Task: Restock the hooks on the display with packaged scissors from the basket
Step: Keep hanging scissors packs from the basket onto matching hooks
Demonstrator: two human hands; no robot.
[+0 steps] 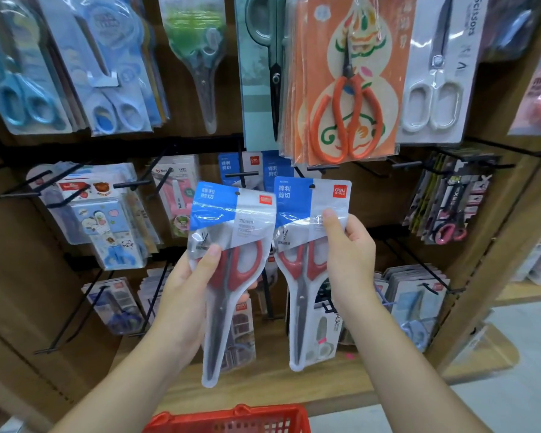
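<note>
My left hand [189, 285] grips a packet of red-handled scissors [231, 214] with a blue and grey card top, held upright in front of the display. My right hand [347, 257] holds a second, matching packet [300, 295], thumb pressed on its front. Both packets sit side by side just below two black hooks [242, 175] that carry the same blue-topped packets [274, 170]. The red basket [231, 420] shows at the bottom edge, below my forearms.
The wooden display is crowded with hanging scissors packs: blue ones [28, 89] top left, orange ones [344, 89] top centre, white ones [434, 89] top right. Long black hooks [66, 320] jut out at lower left. A wooden base shelf [263, 382] runs below.
</note>
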